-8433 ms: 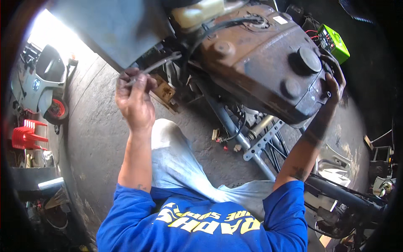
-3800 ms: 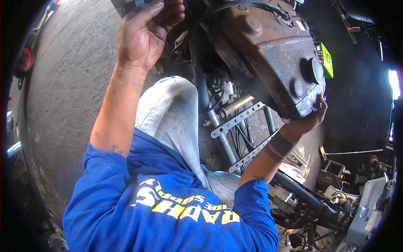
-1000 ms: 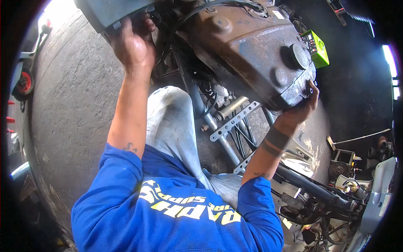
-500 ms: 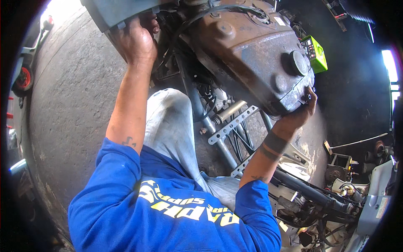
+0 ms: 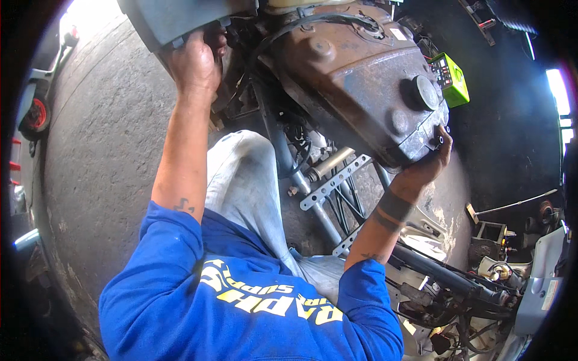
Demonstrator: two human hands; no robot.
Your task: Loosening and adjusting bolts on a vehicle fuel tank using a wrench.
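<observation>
A worn brown metal tank [image 5: 367, 78] with a round dark cap [image 5: 425, 93] lies across the upper middle, above a motor vehicle's frame. At the tank's lower right corner, my right hand [image 5: 430, 159] cups its end from beneath, fingers curled at the edge beside small bolt holes. My left hand [image 5: 197, 63] is closed at the underside of a dark grey plastic panel [image 5: 186, 21] at the upper left; its fingertips are partly hidden there. A black cable [image 5: 283, 33] runs over the tank's near side. Below the tank, a grey perforated frame bracket [image 5: 334, 183] shows.
A bright green box with a dark control panel [image 5: 451, 81] stands beyond the tank. Another stripped frame with wiring [image 5: 469, 307] and a grey body panel [image 5: 536, 307] lies at the lower right. A red-rimmed wheel [image 5: 35, 114] stands far left on the concrete floor [image 5: 108, 150].
My left hand has shifted very slightly left at the panel. The tank and my right hand have moved a touch left too; both holds are the same.
</observation>
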